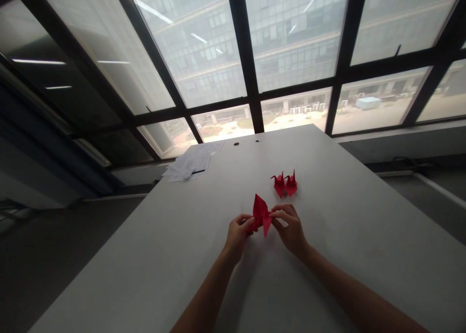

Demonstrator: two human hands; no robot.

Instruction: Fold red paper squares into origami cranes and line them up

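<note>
A folded red paper piece (261, 213) is held just above the grey table (327, 255), between both hands. My left hand (238, 235) pinches its left lower part. My right hand (290, 228) pinches its right side with thumb and fingers closed. Two finished red paper cranes (285, 183) stand side by side on the table a little beyond the hands, apart from them.
A stack of white papers with a dark pen (189, 167) lies at the table's far left corner. Two small dark holes (246, 142) sit near the far edge. Large windows with black frames (247, 61) rise behind the table.
</note>
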